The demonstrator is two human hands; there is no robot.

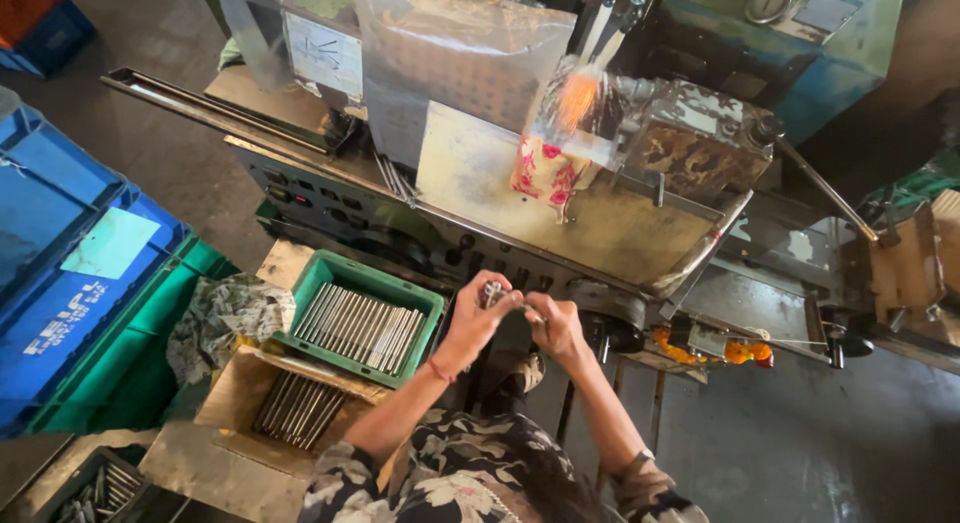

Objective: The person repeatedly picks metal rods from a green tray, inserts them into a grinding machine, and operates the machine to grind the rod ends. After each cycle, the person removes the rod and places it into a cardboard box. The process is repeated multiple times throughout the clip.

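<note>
1. Floral sleeves lie nearest us; our left hand (pixel 478 318) pinches a short metal rod (pixel 492 292), our right hand (pixel 556 325) closes on its other end.
2. We judge handling under way before the grinding machine (pixel 560 183); next calls for steady alignment.
3. Green tray (pixel 345 273) of rods sits left; concrete floor.

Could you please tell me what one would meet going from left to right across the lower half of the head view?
Blue plastic crate → crumpled patterned cloth → green plastic tray of long metal rods → left hand → right hand → orange flower garland.
</note>
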